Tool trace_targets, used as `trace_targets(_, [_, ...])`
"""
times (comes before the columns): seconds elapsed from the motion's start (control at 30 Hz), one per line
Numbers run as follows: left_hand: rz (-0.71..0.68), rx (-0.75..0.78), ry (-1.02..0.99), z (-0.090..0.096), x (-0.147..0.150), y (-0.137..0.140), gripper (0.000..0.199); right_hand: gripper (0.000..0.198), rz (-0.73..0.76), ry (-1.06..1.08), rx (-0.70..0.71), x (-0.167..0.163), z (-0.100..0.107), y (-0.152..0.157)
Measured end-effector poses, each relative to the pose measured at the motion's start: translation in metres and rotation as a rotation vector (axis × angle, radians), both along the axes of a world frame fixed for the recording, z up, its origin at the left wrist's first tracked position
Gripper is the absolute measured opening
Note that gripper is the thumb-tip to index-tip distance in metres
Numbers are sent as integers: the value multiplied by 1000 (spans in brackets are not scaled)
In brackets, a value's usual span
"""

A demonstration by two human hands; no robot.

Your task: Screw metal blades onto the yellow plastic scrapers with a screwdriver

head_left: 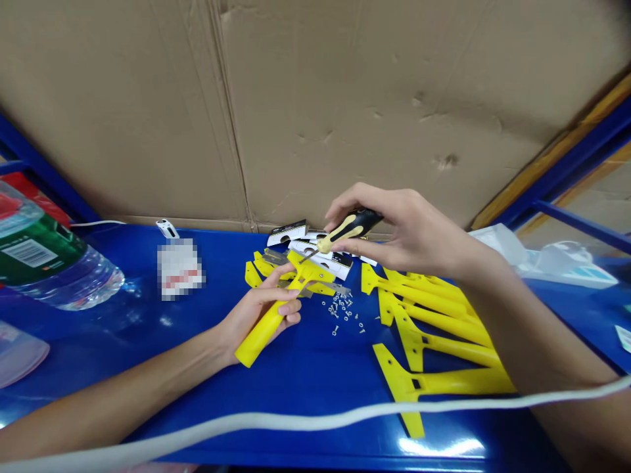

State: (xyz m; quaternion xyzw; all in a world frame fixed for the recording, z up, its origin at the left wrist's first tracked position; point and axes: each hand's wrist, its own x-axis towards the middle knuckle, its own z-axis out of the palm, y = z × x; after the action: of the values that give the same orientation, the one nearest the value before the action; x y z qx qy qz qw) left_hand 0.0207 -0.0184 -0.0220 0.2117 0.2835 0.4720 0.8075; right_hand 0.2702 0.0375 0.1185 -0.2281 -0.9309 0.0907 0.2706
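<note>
My left hand (269, 305) is closed around a yellow scraper handle (263, 332), its wide head tilted up and away from me. In my right hand (394, 226) is a screwdriver (345, 231) with a black and cream grip. The screwdriver's tip points down at a hole near the left end of the scraper head; whether a screw sits under it is too small to tell. Small loose screws and nuts (340, 309) lie scattered on the blue table just right of the scraper. Behind the head are more yellow pieces (254, 272), partly hidden by my left hand.
Several yellow scraper handles (438, 381) lie at the right, partly under my right forearm. White printed cards (290, 232) rest against the cardboard wall (345, 98). A large water bottle (54, 253) stands at the left. A white cable (296, 420) crosses the foreground.
</note>
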Motion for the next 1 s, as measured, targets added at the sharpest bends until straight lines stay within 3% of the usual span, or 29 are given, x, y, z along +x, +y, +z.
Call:
trace_targets(0.17, [-11,5,6,1,1,0,69,35,-20,9,11,0,0,-2])
trace_targets(0.33, [-4,19,2,1,1,1,73,25,30,6,-10,1,0,-1])
trace_targets(0.43, [-8,10,6,-2,-1,2,73,30,4,7,35,2,0,0])
trace_targets(0.63, [-7,35,-10,-3,-3,3,68,28,45,2,-41,1,-1,0])
trace_targets(1.0, [92,21,-18,4,-9,9,67,29,-154,4,-7,24,17,0])
